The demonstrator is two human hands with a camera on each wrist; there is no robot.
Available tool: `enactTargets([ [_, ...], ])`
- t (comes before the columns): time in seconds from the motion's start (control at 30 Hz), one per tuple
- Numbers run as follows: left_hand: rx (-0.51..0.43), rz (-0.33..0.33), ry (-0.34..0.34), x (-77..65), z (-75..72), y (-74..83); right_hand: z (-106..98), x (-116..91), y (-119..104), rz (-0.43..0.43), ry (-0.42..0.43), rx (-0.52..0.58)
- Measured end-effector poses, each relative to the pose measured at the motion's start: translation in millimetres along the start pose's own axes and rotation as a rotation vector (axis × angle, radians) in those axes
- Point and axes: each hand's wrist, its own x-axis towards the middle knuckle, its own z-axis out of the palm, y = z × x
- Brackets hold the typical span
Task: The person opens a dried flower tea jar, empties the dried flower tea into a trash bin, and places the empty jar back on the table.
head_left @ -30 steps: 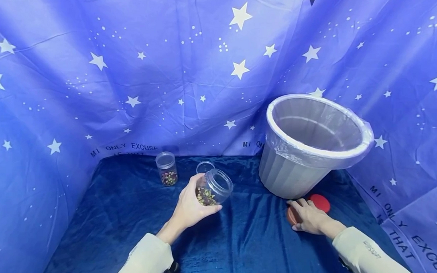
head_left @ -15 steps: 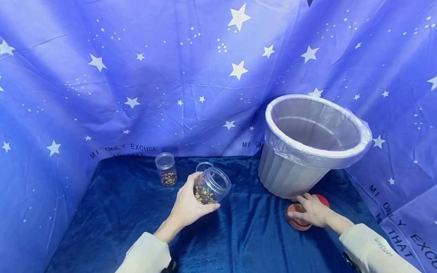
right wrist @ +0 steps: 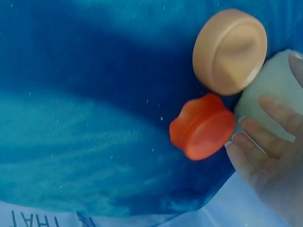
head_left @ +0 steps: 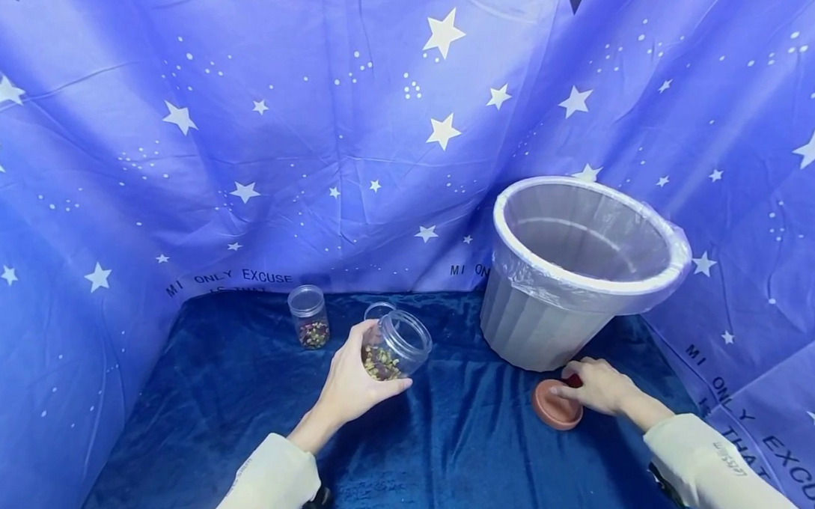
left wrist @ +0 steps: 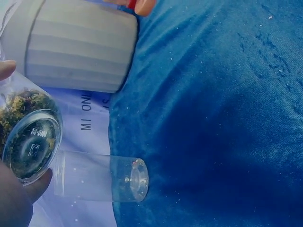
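A tilted clear jar [head_left: 404,352] is gripped by the left hand [head_left: 354,385]. In the head view, a red disc [right wrist: 203,130] is mostly covered by the right hand [head_left: 602,388], its fingers spread, near a terracotta disc [head_left: 557,408]. From the jar, a bin [head_left: 551,320] is seen at two o'clock, another jar [head_left: 309,318] at ten, and a partly blocked vessel [left wrist: 102,177] at eleven.

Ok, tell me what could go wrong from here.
The uncovered jar in the left hand is already tilted, so tipping it further could spill the dried bits onto the blue cloth.

The right hand is close to both the red piece and the brown piece, so reaching for one might knock the other aside.
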Motion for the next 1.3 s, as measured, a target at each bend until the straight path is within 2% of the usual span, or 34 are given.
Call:
enactTargets([
  [0.2,-0.009,0.002,0.000,0.2,-0.6,0.7,-14.6,-1.1,13.5,0.060,0.005,-0.014],
  [0.7,-0.018,0.023,0.008,-0.8,-1.5,-0.3,-50.8,-4.0,47.3,0.137,0.032,0.002],
  [1.1,-0.010,0.024,0.014,2.7,-2.9,3.0,-74.6,1.0,57.9,0.163,0.074,0.077],
  [1.3,-0.019,0.013,0.012,3.2,-3.5,4.7,-98.5,-0.3,72.5,0.192,0.095,0.087],
])
